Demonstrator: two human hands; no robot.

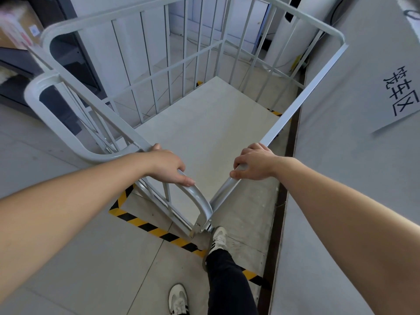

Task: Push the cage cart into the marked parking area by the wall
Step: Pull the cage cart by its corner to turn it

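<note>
- The left hand point(169, 165) fingers point(185, 178) wrap the curved rail of the cage cart point(204, 123).
- The right hand point(253, 163) closes on the straight rail.
- The pale metal cart stands inside the striped floor tape point(145, 223), beside the wall point(354, 123).

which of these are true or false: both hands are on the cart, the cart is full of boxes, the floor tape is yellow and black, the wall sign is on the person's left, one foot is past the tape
1. Both hands grip the cage cart: true, the left hand and right hand each hold a top rail.
2. The cart is full of boxes: false, it is empty.
3. The floor tape is yellow and black: true.
4. The wall sign is on the person's left: false, it is on the right.
5. One foot is past the tape: true, the right shoe.
</note>
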